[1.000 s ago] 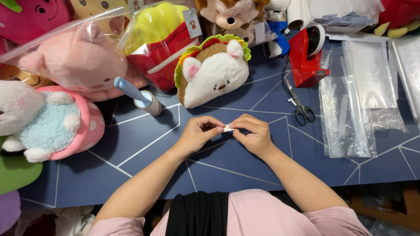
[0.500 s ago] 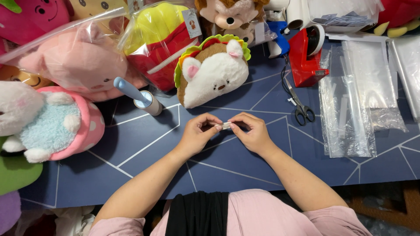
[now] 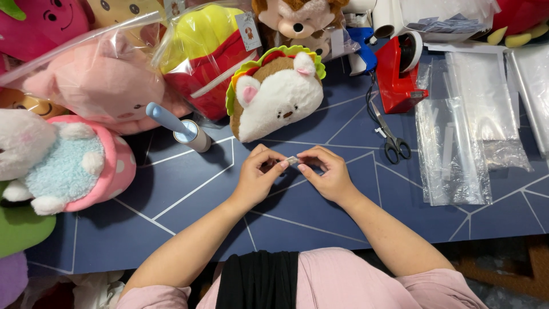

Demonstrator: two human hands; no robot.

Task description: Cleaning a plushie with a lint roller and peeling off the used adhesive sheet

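Right in the middle of the worktop, you've got a tiny pale strip, tape or a small tag by the look of it, too small to tell which. It's pinched at both ends: your left hand grips its 9 o'clock end between thumb and forefinger, your right hand grips the 3 o'clock end the same way, both hands narrowed to fingertip pinches with the other fingers curled under. The strip hangs just above the dark blue surface, not resting on it.

I'd judge it featherlight and limp, likely to curl, or to cling if it is sticky. Hold it by the very ends, where you have it now, and keep it lightly taut.

Just past your hands at 12 o'clock lies the white plush in a taco shell, near but not touching. At 10 o'clock a lint roller with a blue handle lies angled. At 2 o'clock the scissors lie just beside the red tape dispenser. At 3 o'clock clear plastic bags lie stacked flat. Bagged plush toys crowd 11 o'clock, the pink one nearest the edge.
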